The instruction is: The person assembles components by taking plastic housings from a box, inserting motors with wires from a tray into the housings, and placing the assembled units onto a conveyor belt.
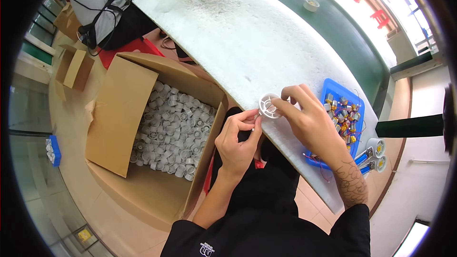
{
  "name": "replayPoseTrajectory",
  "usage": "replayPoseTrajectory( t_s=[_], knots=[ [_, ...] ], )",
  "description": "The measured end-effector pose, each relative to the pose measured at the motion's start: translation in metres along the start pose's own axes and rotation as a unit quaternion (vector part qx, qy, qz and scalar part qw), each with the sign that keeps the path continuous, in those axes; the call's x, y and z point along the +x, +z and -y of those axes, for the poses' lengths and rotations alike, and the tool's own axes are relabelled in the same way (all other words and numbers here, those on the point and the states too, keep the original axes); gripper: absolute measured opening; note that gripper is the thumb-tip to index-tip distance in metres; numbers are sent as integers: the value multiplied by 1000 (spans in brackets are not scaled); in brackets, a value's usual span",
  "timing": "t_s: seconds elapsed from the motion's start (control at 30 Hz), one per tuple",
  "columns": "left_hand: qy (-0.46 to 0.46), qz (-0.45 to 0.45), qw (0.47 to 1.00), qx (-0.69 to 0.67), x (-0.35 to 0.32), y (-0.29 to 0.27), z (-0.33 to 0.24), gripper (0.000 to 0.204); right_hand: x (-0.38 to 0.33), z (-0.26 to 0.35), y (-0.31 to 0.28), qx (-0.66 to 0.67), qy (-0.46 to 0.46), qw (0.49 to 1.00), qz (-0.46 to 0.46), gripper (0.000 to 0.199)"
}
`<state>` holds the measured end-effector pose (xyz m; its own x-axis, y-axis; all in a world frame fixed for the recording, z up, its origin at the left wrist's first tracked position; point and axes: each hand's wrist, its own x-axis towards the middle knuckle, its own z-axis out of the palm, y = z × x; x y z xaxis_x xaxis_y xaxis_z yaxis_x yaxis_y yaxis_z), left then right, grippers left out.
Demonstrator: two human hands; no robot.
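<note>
A white round plastic housing (267, 106) with spokes inside is held up over the near edge of the table. My right hand (304, 119) grips it from the right, with thumb and fingertips at its rim and opening. Just left of the housing, my left hand (238, 139) is closed in a pinch, its fingertips against the rim. A tiny pale tip shows below those fingers; what it belongs to is too small to tell. Close by on the right, a blue tray (328, 90) carries several small metal motors (350, 119) with coloured wires.
An open cardboard box (114, 119) full of white plastic parts (171, 128) stands left of the table (228, 43). Two round white pieces with blue bodies (373, 154) lie beyond the tray. A green conveyor belt (342, 38) carries a white ring (311, 4). Another person (90, 0) sits at far left.
</note>
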<state>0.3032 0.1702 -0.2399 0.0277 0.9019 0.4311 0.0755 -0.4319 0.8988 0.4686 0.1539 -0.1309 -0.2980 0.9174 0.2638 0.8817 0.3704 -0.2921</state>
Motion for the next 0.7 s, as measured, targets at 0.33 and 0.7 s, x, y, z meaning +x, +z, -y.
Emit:
replayPoseTrajectory(
  t_s=[0.33, 0.7],
  knots=[
    [-46, 33, 998, -20, -2, 3, -3, 21, -15, -1, 23, 166, 55, 981, -82, 26],
    [-75, 53, 995, -33, -3, 1, 2, 21, -5, -14, 15, 73, 12, 997, 8, 25]
  ],
)
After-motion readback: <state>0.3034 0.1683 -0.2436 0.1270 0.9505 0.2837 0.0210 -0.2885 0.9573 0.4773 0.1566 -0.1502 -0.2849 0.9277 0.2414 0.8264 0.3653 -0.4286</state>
